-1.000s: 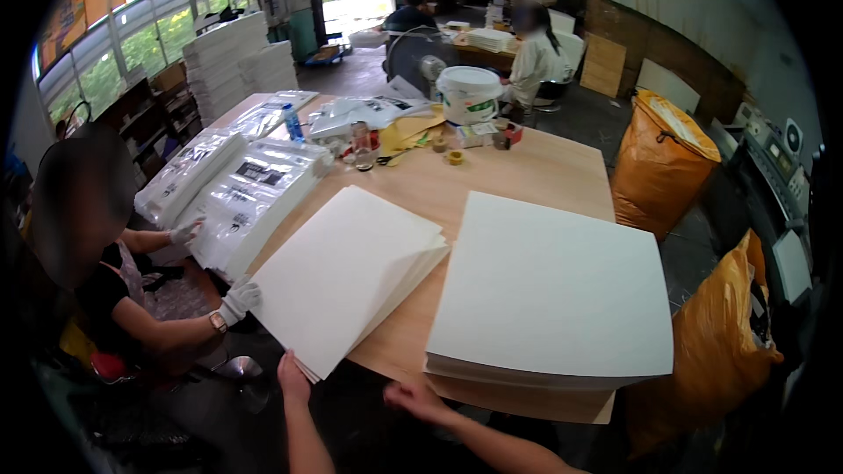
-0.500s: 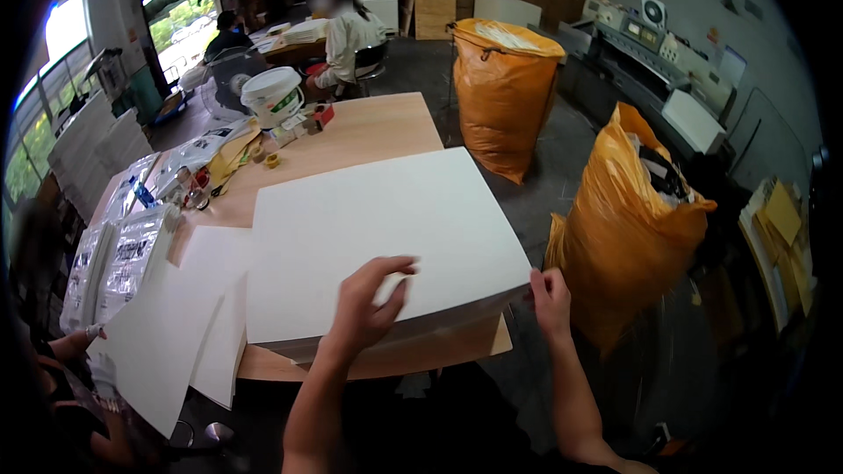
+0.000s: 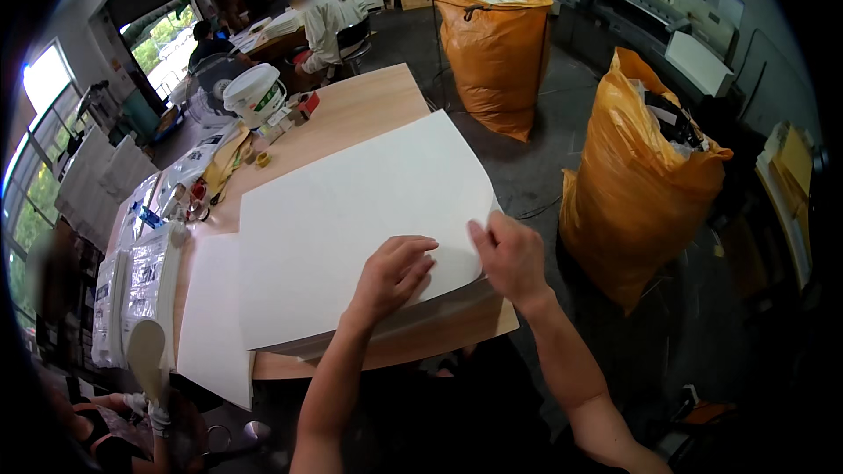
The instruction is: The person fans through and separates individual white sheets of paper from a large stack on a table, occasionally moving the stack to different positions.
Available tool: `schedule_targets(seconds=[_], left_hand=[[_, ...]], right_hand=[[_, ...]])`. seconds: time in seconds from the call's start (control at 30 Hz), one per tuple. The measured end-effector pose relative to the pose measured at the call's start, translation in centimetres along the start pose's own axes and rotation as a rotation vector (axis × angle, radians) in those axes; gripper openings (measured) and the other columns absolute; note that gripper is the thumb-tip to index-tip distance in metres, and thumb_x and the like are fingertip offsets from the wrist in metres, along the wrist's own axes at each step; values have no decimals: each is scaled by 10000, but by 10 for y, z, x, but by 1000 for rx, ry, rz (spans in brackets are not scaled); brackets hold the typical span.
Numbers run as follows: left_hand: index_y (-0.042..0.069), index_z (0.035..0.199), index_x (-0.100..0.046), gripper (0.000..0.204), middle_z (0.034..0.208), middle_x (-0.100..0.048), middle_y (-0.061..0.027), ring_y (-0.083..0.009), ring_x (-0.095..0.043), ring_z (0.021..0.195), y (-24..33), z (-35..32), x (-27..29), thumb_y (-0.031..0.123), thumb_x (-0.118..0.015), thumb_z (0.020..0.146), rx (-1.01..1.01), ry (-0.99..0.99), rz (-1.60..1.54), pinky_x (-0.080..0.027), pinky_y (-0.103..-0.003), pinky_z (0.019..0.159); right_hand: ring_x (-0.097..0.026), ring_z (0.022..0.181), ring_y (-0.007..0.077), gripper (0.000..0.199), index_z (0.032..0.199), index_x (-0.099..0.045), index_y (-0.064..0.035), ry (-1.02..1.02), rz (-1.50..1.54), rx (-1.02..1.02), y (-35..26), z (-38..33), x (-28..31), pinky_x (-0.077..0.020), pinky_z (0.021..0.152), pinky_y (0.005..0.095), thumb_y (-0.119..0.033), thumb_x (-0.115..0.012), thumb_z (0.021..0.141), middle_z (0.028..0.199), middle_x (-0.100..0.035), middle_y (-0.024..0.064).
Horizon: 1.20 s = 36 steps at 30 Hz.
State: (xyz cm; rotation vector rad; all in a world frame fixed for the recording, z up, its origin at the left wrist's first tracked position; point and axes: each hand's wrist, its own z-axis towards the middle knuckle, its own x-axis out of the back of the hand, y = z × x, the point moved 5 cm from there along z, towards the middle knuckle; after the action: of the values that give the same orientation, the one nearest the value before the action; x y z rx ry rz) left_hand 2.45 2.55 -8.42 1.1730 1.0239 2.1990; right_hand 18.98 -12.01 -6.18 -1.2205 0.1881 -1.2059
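Observation:
A tall stack of large white sheets stands on the wooden table in front of me. My right hand is closed at the stack's right edge, fingers pinching the near right part of the top sheet, which bends upward there. My left hand is over the near middle of the stack, fingers loosely curved and apart, holding nothing. Whether its fingertips touch the paper I cannot tell. Left of the stack lies a lower pile of white sheets, partly past the table's near edge.
A gloved person at lower left holds a curled white sheet. Plastic-wrapped packs, tape rolls and a white bucket occupy the table's left side. Two full orange bags stand right of the wooden table.
My right hand has moved left and inward, and the sheet's right edge now curls up. My left hand has shifted slightly right. The neighbour's sheet has swung away and curled. The view has turned.

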Motion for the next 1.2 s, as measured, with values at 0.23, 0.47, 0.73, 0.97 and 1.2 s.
schedule_targets(seconds=[0.23,0.47,0.73,0.97,1.2], left_hand=[[95,1293,-683,633,1278,-660,-121,-296,-641,1171,11,-1,6,206,-916,715,-174,-37,52,-523,-404,988],[62,1288,-683,515,1282,-646,-159,-271,-654,1151,1,-1,5,65,-830,794,-23,54,-273,-508,-368,1002],[116,1237,-703,449,1313,-611,-154,-313,-603,1225,18,1,4,32,-795,807,-210,-21,28,-510,-396,1000],[136,1214,-705,525,1356,-608,-133,-319,-613,1211,14,-1,7,68,-884,725,-176,-3,-17,-534,-403,991],[145,1224,-697,405,1518,-496,-170,-330,-632,1218,10,-1,8,12,-757,845,-174,151,25,-544,-386,971]], right_hand=[[-584,535,132,313,739,-587,-67,-185,991,-437,14,14,-8,-398,470,253,-211,-598,1016,629,-589,27],[-567,516,120,365,705,-541,-90,-120,1052,-343,9,13,-4,-399,461,259,-279,-633,1003,599,-549,9],[-561,505,116,350,699,-535,-97,-200,947,-437,12,17,-7,-384,449,246,-246,-617,1006,587,-521,-4],[-553,498,114,362,700,-544,-93,-197,987,-399,14,17,-7,-389,447,244,-264,-619,1011,595,-530,2],[-506,484,88,383,679,-497,-109,-95,735,-306,-2,20,-12,-376,452,228,-255,-624,1009,590,-510,-20]])
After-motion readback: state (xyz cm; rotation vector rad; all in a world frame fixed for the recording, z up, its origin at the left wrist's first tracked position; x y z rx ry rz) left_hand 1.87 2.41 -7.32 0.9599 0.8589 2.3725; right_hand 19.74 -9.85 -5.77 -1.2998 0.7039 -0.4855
